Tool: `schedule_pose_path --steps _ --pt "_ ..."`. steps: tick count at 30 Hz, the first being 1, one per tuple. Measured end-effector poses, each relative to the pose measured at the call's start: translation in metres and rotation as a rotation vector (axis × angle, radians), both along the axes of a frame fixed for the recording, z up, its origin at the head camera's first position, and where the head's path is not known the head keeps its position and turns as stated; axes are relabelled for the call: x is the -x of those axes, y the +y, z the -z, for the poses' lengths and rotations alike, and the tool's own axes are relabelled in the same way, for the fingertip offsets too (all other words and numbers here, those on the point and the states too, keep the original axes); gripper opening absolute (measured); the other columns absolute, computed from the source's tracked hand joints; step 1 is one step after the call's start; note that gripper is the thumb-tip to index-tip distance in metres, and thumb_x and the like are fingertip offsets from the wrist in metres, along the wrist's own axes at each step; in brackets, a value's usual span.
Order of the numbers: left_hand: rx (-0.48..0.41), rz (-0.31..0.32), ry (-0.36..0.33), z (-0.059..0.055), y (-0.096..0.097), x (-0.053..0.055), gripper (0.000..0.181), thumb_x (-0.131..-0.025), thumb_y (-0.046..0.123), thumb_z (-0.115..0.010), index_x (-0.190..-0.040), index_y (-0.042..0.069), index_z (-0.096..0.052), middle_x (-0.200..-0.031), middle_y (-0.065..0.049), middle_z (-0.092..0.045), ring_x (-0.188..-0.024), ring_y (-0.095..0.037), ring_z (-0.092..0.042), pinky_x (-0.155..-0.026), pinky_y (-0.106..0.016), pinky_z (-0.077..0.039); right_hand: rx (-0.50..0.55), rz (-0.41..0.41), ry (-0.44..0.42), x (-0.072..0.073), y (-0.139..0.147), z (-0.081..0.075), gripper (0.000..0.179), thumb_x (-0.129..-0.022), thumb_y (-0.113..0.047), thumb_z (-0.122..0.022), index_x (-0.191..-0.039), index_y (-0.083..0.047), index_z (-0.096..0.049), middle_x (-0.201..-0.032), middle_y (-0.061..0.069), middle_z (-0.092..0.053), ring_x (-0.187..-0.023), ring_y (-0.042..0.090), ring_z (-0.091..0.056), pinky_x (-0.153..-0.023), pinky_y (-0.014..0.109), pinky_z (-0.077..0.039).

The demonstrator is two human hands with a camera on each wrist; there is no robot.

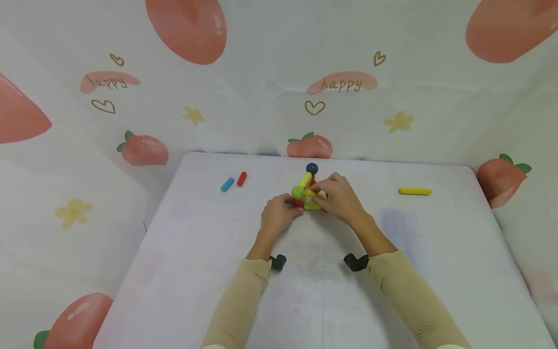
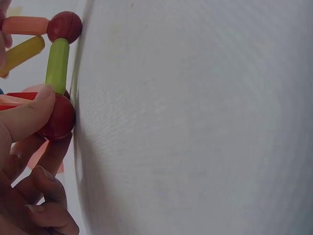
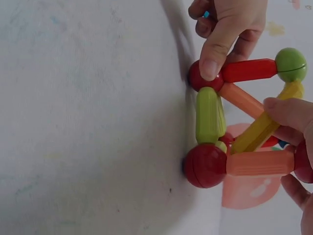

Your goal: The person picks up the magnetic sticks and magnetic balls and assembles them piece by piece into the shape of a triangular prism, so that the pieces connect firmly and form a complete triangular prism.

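A small frame of coloured sticks and balls stands mid-table. My left hand (image 1: 277, 213) pinches a red ball (image 2: 61, 121) at its near left corner, thumb on top. My right hand (image 1: 343, 199) holds a yellow stick (image 3: 259, 128) between thumb and fingers. The stick slants, its upper end at the green ball (image 3: 291, 64) and its lower end close to another red ball (image 3: 205, 165). A yellow-green stick (image 3: 209, 115) joins the two lower red balls. An orange stick (image 3: 261, 163) rises towards a red ball by my right fingers. A dark blue ball (image 1: 311, 168) tops the frame's far side.
A blue stick (image 1: 227, 184) and a red stick (image 1: 241, 179) lie at the back left of the white table (image 1: 183, 271). On the right lies a yellow stick (image 1: 415, 191). A printed cloth backdrop (image 1: 261, 87) hangs behind the table's far edge.
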State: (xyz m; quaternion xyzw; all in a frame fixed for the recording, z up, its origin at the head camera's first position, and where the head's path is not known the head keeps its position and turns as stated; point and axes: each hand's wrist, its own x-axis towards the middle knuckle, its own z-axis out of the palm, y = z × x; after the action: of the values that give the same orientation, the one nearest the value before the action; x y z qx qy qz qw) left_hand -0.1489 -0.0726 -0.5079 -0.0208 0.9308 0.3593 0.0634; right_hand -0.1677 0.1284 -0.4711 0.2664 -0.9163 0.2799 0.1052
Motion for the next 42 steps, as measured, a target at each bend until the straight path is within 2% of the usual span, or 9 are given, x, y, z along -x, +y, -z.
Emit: schedule_pose_path --steps 9,17,20,24,27,30,33,37,42 --pt "-0.013 -0.006 0.002 0.001 0.001 0.001 0.037 -0.085 0.036 -0.083 -0.114 0.015 -0.074 -0.111 -0.002 -0.078 -0.100 -0.023 -0.070 -0.089 -0.045 -0.055 -0.123 -0.009 0.093 0.002 -0.001 -0.001 0.029 -0.076 -0.022 -0.091 -0.102 -0.015 -0.082 -0.092 -0.001 -0.080 -0.083 0.021 -0.052 -0.074 0.035 -0.039" --pt "-0.008 -0.006 -0.007 0.002 0.000 -0.001 0.036 -0.085 0.035 -0.083 -0.113 0.015 -0.074 -0.108 -0.001 -0.078 -0.090 -0.021 -0.066 -0.082 -0.041 -0.053 -0.207 0.002 0.069 0.003 -0.005 0.000 0.031 -0.079 -0.024 -0.089 -0.108 -0.018 -0.082 -0.097 0.000 -0.081 -0.083 0.022 -0.052 -0.073 0.035 -0.040" --pt "-0.005 -0.009 -0.009 0.002 0.000 -0.002 0.035 -0.085 0.035 -0.083 -0.113 0.015 -0.074 -0.107 -0.001 -0.078 -0.088 -0.021 -0.066 -0.081 -0.040 -0.053 -0.140 -0.019 0.022 0.002 -0.001 -0.001 0.036 -0.080 -0.025 -0.088 -0.113 -0.015 -0.079 -0.101 0.003 -0.079 -0.086 0.023 -0.053 -0.076 0.036 -0.041" --pt "-0.011 -0.009 -0.010 0.002 0.002 -0.003 0.035 -0.085 0.036 -0.083 -0.113 0.016 -0.074 -0.107 0.000 -0.078 -0.092 -0.021 -0.067 -0.083 -0.041 -0.053 0.099 0.011 -0.125 -0.003 0.017 0.001 0.054 -0.078 -0.028 -0.090 -0.125 -0.012 -0.070 -0.119 0.009 -0.071 -0.104 0.026 -0.054 -0.086 0.041 -0.047" --pt "-0.016 -0.003 -0.011 0.004 0.003 -0.003 0.036 -0.085 0.037 -0.083 -0.114 0.017 -0.074 -0.109 0.000 -0.078 -0.097 -0.021 -0.069 -0.085 -0.042 -0.054 0.257 0.073 -0.263 -0.010 0.034 0.013 0.062 -0.077 -0.029 -0.091 -0.130 -0.013 -0.065 -0.127 0.010 -0.064 -0.115 0.027 -0.052 -0.092 0.045 -0.049" --pt "-0.011 -0.009 -0.015 0.005 0.004 -0.003 0.037 -0.084 0.037 -0.084 -0.114 0.017 -0.074 -0.110 0.001 -0.078 -0.098 -0.021 -0.069 -0.086 -0.042 -0.054 0.294 0.085 -0.401 -0.012 0.044 0.034 0.052 -0.080 -0.029 -0.088 -0.124 -0.014 -0.065 -0.124 0.009 -0.061 -0.115 0.027 -0.055 -0.096 0.044 -0.049" --pt "-0.004 -0.017 -0.021 0.005 0.004 -0.004 0.036 -0.084 0.036 -0.084 -0.113 0.017 -0.074 -0.109 0.001 -0.078 -0.096 -0.020 -0.069 -0.085 -0.042 -0.054 0.307 0.065 -0.492 -0.012 0.045 0.052 0.036 -0.085 -0.024 -0.084 -0.113 -0.011 -0.066 -0.117 0.010 -0.062 -0.109 0.028 -0.059 -0.096 0.040 -0.050" --pt "-0.017 -0.009 -0.021 0.003 0.004 -0.003 0.037 -0.085 0.036 -0.083 -0.115 0.017 -0.074 -0.110 0.001 -0.077 -0.098 -0.021 -0.068 -0.087 -0.042 -0.054 0.367 0.098 -0.518 -0.011 0.040 0.062 0.024 -0.089 -0.016 -0.080 -0.106 -0.008 -0.065 -0.110 0.012 -0.065 -0.105 0.028 -0.064 -0.098 0.042 -0.053" --pt "-0.012 -0.022 -0.014 -0.002 0.003 -0.002 0.038 -0.085 0.035 -0.083 -0.116 0.016 -0.073 -0.112 0.000 -0.077 -0.101 -0.021 -0.069 -0.091 -0.043 -0.054 0.397 0.129 -0.523 -0.010 0.034 0.062 0.019 -0.091 -0.015 -0.077 -0.105 -0.009 -0.067 -0.108 0.012 -0.062 -0.107 0.028 -0.065 -0.101 0.047 -0.052"
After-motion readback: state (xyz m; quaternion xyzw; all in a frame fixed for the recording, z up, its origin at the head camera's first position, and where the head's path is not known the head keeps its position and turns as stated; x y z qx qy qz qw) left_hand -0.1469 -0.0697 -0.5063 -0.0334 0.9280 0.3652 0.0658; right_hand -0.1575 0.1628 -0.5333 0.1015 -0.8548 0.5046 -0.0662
